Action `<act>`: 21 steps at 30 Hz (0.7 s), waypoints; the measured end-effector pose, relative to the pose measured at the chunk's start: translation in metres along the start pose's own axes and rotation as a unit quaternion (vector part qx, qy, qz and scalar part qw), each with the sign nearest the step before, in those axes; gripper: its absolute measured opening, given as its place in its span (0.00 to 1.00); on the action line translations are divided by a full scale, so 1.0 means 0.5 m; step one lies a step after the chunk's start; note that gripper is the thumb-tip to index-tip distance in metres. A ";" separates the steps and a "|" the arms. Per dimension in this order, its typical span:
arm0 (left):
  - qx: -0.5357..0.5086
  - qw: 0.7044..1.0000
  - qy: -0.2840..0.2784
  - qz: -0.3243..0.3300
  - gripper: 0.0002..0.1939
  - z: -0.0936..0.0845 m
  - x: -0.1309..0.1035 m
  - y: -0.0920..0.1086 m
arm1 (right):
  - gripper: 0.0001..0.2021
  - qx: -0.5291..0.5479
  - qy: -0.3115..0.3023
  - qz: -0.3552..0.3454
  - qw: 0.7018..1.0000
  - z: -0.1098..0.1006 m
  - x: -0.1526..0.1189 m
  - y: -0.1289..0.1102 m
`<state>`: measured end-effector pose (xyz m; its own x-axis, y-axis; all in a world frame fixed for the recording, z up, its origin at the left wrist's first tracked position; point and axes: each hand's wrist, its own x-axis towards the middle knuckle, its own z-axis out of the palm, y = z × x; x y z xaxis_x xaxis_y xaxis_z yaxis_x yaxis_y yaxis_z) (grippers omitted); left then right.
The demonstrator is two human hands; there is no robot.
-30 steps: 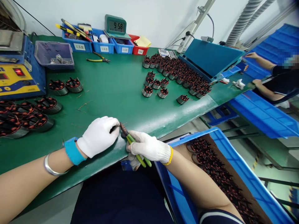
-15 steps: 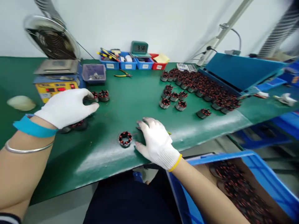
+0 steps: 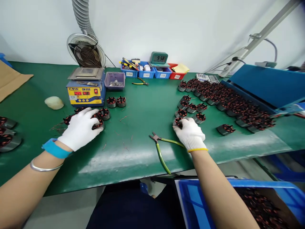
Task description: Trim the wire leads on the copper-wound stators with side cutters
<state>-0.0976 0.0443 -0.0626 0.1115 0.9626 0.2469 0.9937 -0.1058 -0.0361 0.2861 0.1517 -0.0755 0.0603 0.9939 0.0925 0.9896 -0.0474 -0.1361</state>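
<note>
My left hand (image 3: 80,129), in a white glove, reaches over a cluster of copper-wound motor stators on the left. Its thumb and fingers close round a near stator (image 3: 99,124), partly hidden by the glove. On the right, my gloved right hand (image 3: 190,134) grips another stator (image 3: 177,122) at the near end of a small group. Green-handled cutting pliers (image 3: 156,138) lie with spread handles on the green table, left of my right hand. Two stators (image 3: 116,101) stand side by side beyond my left hand.
A blue and yellow soldering pot (image 3: 85,90) stands behind my left hand, with a fume fan (image 3: 86,54) above. Many stators (image 3: 219,95) cover the right side near a blue stand (image 3: 264,86). A blue crate (image 3: 190,200) of stators sits below the table edge.
My right hand has moved away from near the front edge to the right group, and a stator is now in its grip. My left hand has closed on a stator. The view has swung left.
</note>
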 end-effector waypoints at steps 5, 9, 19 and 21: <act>-0.105 0.991 0.073 0.035 0.11 -0.034 -0.006 0.044 | 0.31 0.030 0.160 -0.102 0.981 -0.012 -0.043 0.019; -0.149 0.966 0.054 0.203 0.08 -0.021 0.000 0.139 | 0.34 0.074 0.016 -0.282 0.956 -0.012 -0.145 -0.048; -0.303 0.928 0.019 0.215 0.20 0.039 0.033 0.265 | 0.25 0.106 0.050 -0.194 0.974 0.005 -0.167 -0.016; -0.337 0.929 0.014 0.151 0.34 0.043 0.031 0.265 | 0.24 0.211 0.016 -0.183 0.960 0.007 -0.169 -0.020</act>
<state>0.0356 0.0503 -0.0842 0.3762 0.8578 0.3502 0.6953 -0.5112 0.5052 0.2708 0.0686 -0.0853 -0.2705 0.9325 0.2395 0.8048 0.3555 -0.4753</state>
